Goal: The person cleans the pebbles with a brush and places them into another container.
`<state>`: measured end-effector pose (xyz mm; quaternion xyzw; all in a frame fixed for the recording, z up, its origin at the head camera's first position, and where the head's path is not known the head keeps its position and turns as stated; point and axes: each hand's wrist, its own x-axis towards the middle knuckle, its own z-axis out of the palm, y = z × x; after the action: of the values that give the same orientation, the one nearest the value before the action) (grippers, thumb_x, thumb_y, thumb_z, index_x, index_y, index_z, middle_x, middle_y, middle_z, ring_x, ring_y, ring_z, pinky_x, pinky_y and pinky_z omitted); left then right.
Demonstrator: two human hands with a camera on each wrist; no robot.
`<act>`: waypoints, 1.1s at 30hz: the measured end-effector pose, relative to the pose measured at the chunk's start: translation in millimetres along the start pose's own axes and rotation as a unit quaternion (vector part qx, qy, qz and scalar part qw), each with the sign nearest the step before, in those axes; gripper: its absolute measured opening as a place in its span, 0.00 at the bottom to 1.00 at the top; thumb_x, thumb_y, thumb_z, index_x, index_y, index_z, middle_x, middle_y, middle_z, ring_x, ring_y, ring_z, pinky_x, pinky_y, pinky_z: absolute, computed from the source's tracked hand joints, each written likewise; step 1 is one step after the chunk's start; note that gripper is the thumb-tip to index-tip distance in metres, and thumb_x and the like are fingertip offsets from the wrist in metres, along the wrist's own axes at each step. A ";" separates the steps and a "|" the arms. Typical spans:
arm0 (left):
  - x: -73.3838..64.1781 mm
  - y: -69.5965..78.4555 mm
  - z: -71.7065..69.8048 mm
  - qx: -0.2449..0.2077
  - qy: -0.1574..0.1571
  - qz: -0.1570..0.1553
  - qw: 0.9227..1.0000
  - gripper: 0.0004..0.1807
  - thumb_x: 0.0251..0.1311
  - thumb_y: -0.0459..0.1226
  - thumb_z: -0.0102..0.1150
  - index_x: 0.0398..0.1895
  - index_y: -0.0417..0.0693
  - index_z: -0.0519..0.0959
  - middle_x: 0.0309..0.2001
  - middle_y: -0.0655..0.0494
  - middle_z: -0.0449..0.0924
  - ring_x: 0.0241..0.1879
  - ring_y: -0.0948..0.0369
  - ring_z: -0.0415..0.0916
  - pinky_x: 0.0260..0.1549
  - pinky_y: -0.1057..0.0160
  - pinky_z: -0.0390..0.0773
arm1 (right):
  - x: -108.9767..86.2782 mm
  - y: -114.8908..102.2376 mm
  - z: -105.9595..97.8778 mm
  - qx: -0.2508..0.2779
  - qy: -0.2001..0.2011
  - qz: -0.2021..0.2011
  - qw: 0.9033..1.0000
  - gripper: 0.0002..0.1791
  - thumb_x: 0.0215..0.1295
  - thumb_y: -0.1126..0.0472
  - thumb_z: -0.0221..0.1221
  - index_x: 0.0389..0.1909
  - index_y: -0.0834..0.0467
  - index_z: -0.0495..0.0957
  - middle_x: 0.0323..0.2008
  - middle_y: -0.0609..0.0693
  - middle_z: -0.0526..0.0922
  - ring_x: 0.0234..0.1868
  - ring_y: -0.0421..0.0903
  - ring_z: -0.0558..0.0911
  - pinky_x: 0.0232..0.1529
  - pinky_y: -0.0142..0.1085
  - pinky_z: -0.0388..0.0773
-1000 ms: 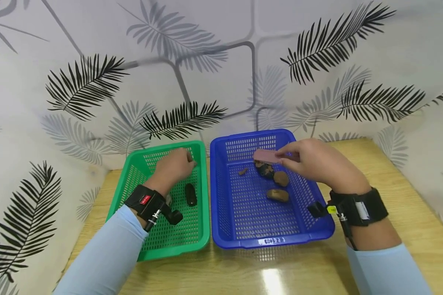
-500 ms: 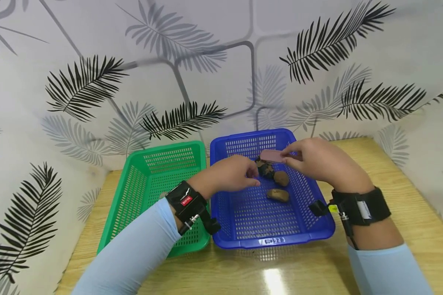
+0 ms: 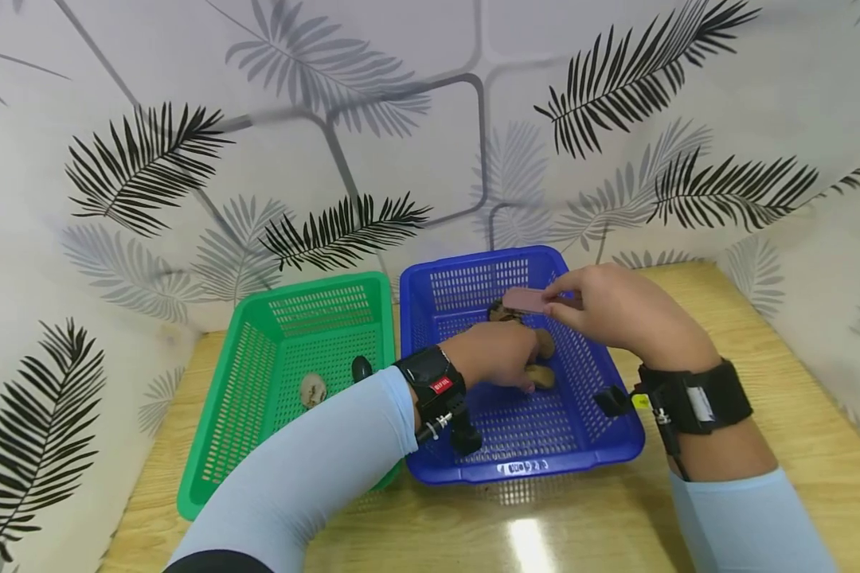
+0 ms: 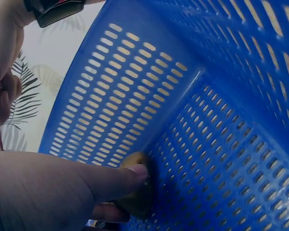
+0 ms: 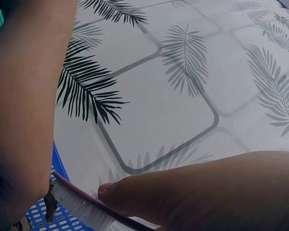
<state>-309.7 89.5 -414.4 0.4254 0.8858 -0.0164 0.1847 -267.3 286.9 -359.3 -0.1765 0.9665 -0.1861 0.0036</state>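
My left hand reaches down into the blue basket. Its thumb presses on a smooth brown stone in the left wrist view, with a finger at the stone's lower side. Beside that hand, a rounder brown stone is partly covered. In my right hand, thumb and fingers pinch a pink-backed brush at one end, above the far part of the basket. White bristles show under it in the right wrist view. A mottled dark stone lies partly hidden below the brush.
To the left stands a green basket holding a black stone and a pale stone; the left forearm crosses over its near right part. Both baskets rest on a wooden table, against a leaf-patterned wall.
My left hand has moved right, out of the green basket and into the blue one, down onto a brown stone. The right hand keeps the brush in nearly the same place.
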 end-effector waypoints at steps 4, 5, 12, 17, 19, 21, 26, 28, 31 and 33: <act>3.2 5.0 1.1 0.004 0.005 -0.017 1.000 0.21 0.72 0.49 0.79 0.61 0.51 0.87 0.51 0.60 0.92 0.51 0.60 0.89 0.57 0.56 0.91 | 0.1 -1.8 -1.0 -0.001 -0.003 0.004 1.000 0.14 0.83 0.54 0.67 0.60 0.56 0.93 0.42 0.50 0.93 0.20 0.42 0.72 0.25 0.38 0.69; 3.9 6.0 1.7 0.003 0.005 -0.022 1.000 0.23 0.72 0.48 0.80 0.64 0.51 0.85 0.54 0.59 0.92 0.54 0.59 0.89 0.60 0.56 0.91 | 0.1 -2.3 -1.2 -0.002 -0.004 0.006 1.000 0.14 0.83 0.54 0.67 0.60 0.55 0.93 0.42 0.50 0.93 0.19 0.42 0.72 0.25 0.38 0.69; 8.2 7.6 6.9 0.000 0.004 -0.016 1.000 0.26 0.72 0.47 0.79 0.70 0.55 0.83 0.60 0.61 0.90 0.60 0.60 0.87 0.63 0.58 0.89 | -0.2 -4.1 -1.7 0.001 -0.008 0.013 1.000 0.15 0.84 0.53 0.67 0.60 0.54 0.93 0.40 0.48 0.91 0.20 0.42 0.72 0.26 0.38 0.69; 7.1 6.5 9.5 -0.010 -0.016 -0.010 1.000 0.24 0.73 0.47 0.77 0.67 0.54 0.85 0.56 0.62 0.90 0.54 0.62 0.87 0.59 0.60 0.89 | 0.1 -3.5 -1.2 0.004 -0.006 0.008 1.000 0.14 0.84 0.52 0.67 0.60 0.53 0.93 0.39 0.47 0.90 0.19 0.41 0.71 0.24 0.38 0.69; 5.5 5.5 9.7 -0.006 -0.029 -0.007 1.000 0.25 0.73 0.46 0.75 0.70 0.54 0.84 0.57 0.60 0.90 0.54 0.62 0.86 0.61 0.60 0.88 | 0.5 -2.9 -0.8 0.005 -0.004 0.007 1.000 0.15 0.84 0.52 0.67 0.61 0.53 0.93 0.40 0.48 0.91 0.19 0.42 0.71 0.24 0.38 0.69; 2.9 4.0 9.1 -0.004 -0.037 -0.002 0.999 0.25 0.73 0.45 0.74 0.71 0.55 0.85 0.58 0.61 0.89 0.54 0.62 0.86 0.62 0.60 0.88 | 0.8 -2.3 -0.4 0.007 0.001 0.010 1.000 0.16 0.85 0.51 0.67 0.62 0.54 0.92 0.43 0.49 0.93 0.21 0.42 0.72 0.26 0.38 0.70; -7.7 -6.2 1.5 -0.079 -0.018 0.000 0.997 0.22 0.72 0.41 0.74 0.68 0.54 0.84 0.48 0.61 0.86 0.42 0.62 0.83 0.44 0.64 0.86 | 0.5 -1.0 -1.0 0.021 0.028 0.029 0.999 0.19 0.85 0.50 0.65 0.67 0.53 0.90 0.36 0.50 0.89 0.21 0.43 0.71 0.25 0.37 0.68; -13.7 -12.9 -2.4 -0.131 0.002 -0.002 0.991 0.23 0.72 0.40 0.75 0.66 0.51 0.82 0.44 0.59 0.83 0.36 0.62 0.83 0.35 0.65 0.85 | 0.4 -0.6 -1.9 0.027 0.035 0.038 0.998 0.20 0.85 0.50 0.65 0.69 0.52 0.89 0.30 0.50 0.83 0.19 0.44 0.69 0.23 0.37 0.66; -24.1 -22.8 -7.2 -0.228 0.042 -0.012 0.973 0.25 0.69 0.39 0.79 0.65 0.48 0.80 0.45 0.57 0.83 0.34 0.62 0.83 0.31 0.66 0.88 | 1.1 0.4 -2.6 0.033 0.044 0.041 0.998 0.21 0.85 0.50 0.66 0.71 0.52 0.87 0.32 0.51 0.82 0.22 0.45 0.72 0.24 0.38 0.68; -32.2 -28.7 -10.1 -0.307 0.070 -0.027 0.949 0.27 0.68 0.38 0.82 0.65 0.47 0.79 0.46 0.53 0.84 0.35 0.60 0.87 0.33 0.63 0.93 | 2.4 1.3 -2.8 0.033 0.049 0.040 0.997 0.23 0.84 0.49 0.67 0.73 0.53 0.86 0.35 0.53 0.83 0.25 0.46 0.75 0.26 0.39 0.70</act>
<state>-316.3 49.0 -397.7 0.3239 0.8701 0.2807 0.2434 -270.2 288.1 -357.0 -0.1277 0.9653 -0.2258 -0.0309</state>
